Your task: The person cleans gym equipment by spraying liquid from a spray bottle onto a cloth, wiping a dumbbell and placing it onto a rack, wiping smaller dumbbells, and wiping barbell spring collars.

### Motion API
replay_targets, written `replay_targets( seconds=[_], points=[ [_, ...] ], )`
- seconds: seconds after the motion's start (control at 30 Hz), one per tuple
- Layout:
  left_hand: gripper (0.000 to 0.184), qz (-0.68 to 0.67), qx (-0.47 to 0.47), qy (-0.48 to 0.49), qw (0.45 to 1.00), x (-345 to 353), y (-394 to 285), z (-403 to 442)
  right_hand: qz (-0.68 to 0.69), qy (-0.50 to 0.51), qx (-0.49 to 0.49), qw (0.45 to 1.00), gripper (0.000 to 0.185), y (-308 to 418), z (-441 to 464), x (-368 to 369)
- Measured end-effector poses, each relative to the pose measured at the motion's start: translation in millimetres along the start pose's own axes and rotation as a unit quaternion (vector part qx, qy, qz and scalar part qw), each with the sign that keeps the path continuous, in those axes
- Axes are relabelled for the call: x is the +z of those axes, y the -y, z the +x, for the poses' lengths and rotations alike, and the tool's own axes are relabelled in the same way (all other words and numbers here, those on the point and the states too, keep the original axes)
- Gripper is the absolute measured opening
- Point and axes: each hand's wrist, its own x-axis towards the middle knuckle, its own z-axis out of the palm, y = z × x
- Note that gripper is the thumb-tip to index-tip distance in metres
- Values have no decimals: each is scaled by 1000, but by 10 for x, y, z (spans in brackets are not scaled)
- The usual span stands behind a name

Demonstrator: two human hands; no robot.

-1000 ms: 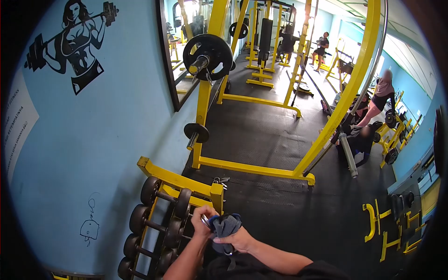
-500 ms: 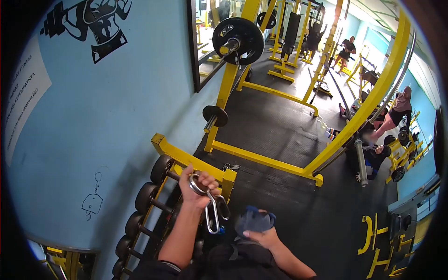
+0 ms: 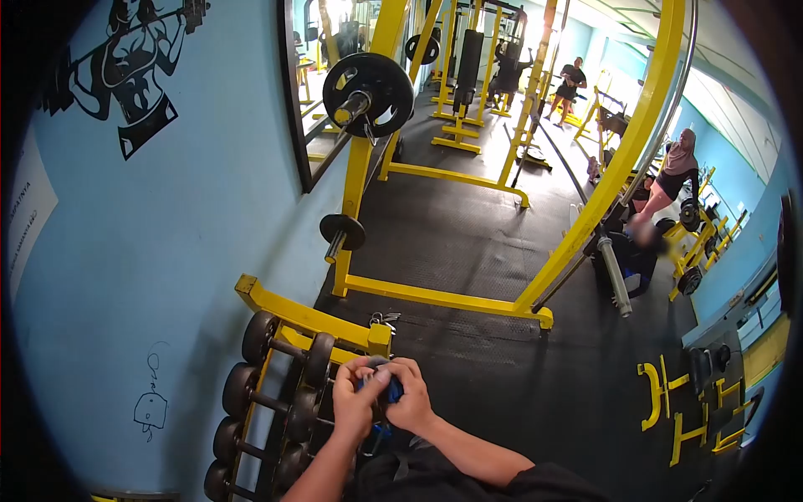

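In front of my body, both hands meet at the end of the dumbbell rack (image 3: 293, 311). My left hand (image 3: 358, 397) and my right hand (image 3: 407, 400) are closed together on a small blue-and-grey item (image 3: 393, 389), mostly covered by the fingers; its exact kind does not show. A blue bit (image 3: 381, 430) shows below my hands, and I cannot tell what it belongs to. Metal spring collars (image 3: 385, 320) lie just beyond, by the rack's yellow corner post. Black round dumbbells (image 3: 241, 389) line the rack to the left of my hands.
A yellow power rack (image 3: 435, 293) stands ahead on black rubber flooring, with weight plates (image 3: 368, 92) on its left pegs. A bar sleeve (image 3: 615, 276) juts out at right. A blue wall (image 3: 234, 234) runs along the left. Several people are farther back.
My hands have come together; earlier they were apart, the left with metal spring collars, the right with the blue-grey item. Those collars no longer show clearly in my left hand. The view has shifted right.
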Motion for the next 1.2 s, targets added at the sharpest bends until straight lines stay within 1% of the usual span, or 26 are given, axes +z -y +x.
replay_targets(
  seconds=[0.03, 0.1, 0.17, 0.23, 0.3, 0.33, 0.37, 0.43, 0.5, 0.53, 0.57, 0.63, 0.67, 0.7, 0.73, 0.77, 0.8, 0.83, 0.9, 0.93, 0.97, 1.03, 1.07, 1.1, 1.17, 1.2],
  points=[
    [38, 89, 49, 21, 995, -15, 7, -65, -13, -3, -40, 999, 43, -3, 18, -2],
    [41, 88, 48, 35, 994, 1, 25, -100, -24, -7, -78, 997, 43, -1, 12, 21],
    [41, -10, 54, -17, 998, -5, 121, -53, -19, -11, -66, 998, 43, -1, 6, 18],
    [36, -44, 17, -15, 999, 9, 88, 21, -32, 29, -70, 997, 41, 18, -4, -105],
    [32, -123, -151, -10, 981, 5, -7, 78, -43, 69, -70, 994, 39, 96, -31, -259],
    [27, -127, -184, 8, 975, -68, 64, 149, -41, 119, -82, 989, 40, 160, -53, -344],
    [27, -127, -186, 8, 974, -83, 145, 153, -40, 170, -92, 980, 40, 186, -72, -395],
    [26, -63, -152, 31, 986, -32, 302, 103, -57, 183, -94, 977, 41, 64, -30, -414],
    [27, -67, -134, 29, 988, 10, 422, 98, -3, 182, -5, 983, 40, -140, 3, -373],
    [26, 2, -47, 27, 999, 33, 446, 97, -5, 179, -7, 984, 40, -157, 16, -382],
    [24, 72, 40, 23, 996, 54, 464, 85, 108, 169, 93, 975, 38, -148, 9, -394],
    [21, 75, 59, 18, 995, 133, 353, 51, 325, 139, 287, 890, 35, -78, -22, -431],
    [20, 69, 64, 35, 995, 123, 313, 59, 278, 165, 219, 921, 34, -17, -12, -481],
    [19, 64, 70, 52, 994, 97, 285, 75, 278, 164, 219, 921, 34, 5, 4, -527],
    [13, 69, 43, 58, 995, 17, 322, 95, 163, 215, 95, 958, 37, 16, 19, -578],
    [13, 68, 43, 59, 995, 29, 329, 102, 43, 260, -31, 964, 40, 37, 47, -639],
    [10, -7, -49, 43, 998, 36, 332, 101, -46, 276, -77, 957, 45, 96, 112, -713],
    [7, -81, -142, 26, 986, 34, 334, 93, -45, 274, -76, 958, 45, 136, 98, -709],
    [3, -114, -165, 13, 980, 93, 316, 100, -261, 159, -112, 946, 49, 192, 108, -655],
    [3, -114, -144, 6, 983, 147, 242, 69, -263, 114, -122, 950, 48, 189, 51, -602],
    [4, -118, -123, -3, 985, 199, 219, 50, -268, 113, -122, 949, 48, 141, 26, -581],
    [4, -84, -101, 18, 991, 44, 283, 125, -41, 187, -86, 978, 48, 34, -14, -589],
    [5, -71, -96, 7, 993, -12, 315, 156, 13, 237, -10, 971, 46, 66, -50, -635],
    [6, -56, -88, -3, 995, -32, 290, 194, 13, 230, -8, 973, 46, 38, -67, -705],
    [9, -126, -136, -9, 983, -164, 252, 308, 102, 235, 28, 966, 43, -78, -85, -838],
    [14, -172, -132, -18, 976, -150, 173, 368, 87, 160, 29, 983, 48, -159, -153, -807]
  ],
)
